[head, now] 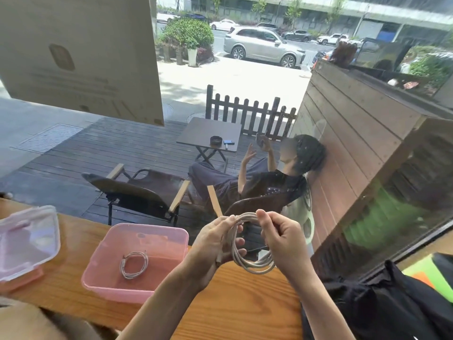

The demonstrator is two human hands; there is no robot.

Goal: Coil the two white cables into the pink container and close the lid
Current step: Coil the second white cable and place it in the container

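The pink container (98, 283) stands open on the wooden counter, left of my hands. One coiled white cable (134, 264) lies on its floor. Above the counter, to the right of the container, I hold a second white cable (247, 262) wound into a loop of several turns. My left hand (215, 244) grips the loop's left side, thumb at the top. My right hand (282, 241) pinches the loop at its top and curls round its right side. The container's lid (27, 239), clear with a pinkish rim, rests at the far left of the counter.
The wooden counter (245, 303) runs along a large window. A black bag or garment (392, 305) lies at the counter's right end. Behind the glass are folding chairs, a small table and a seated person.
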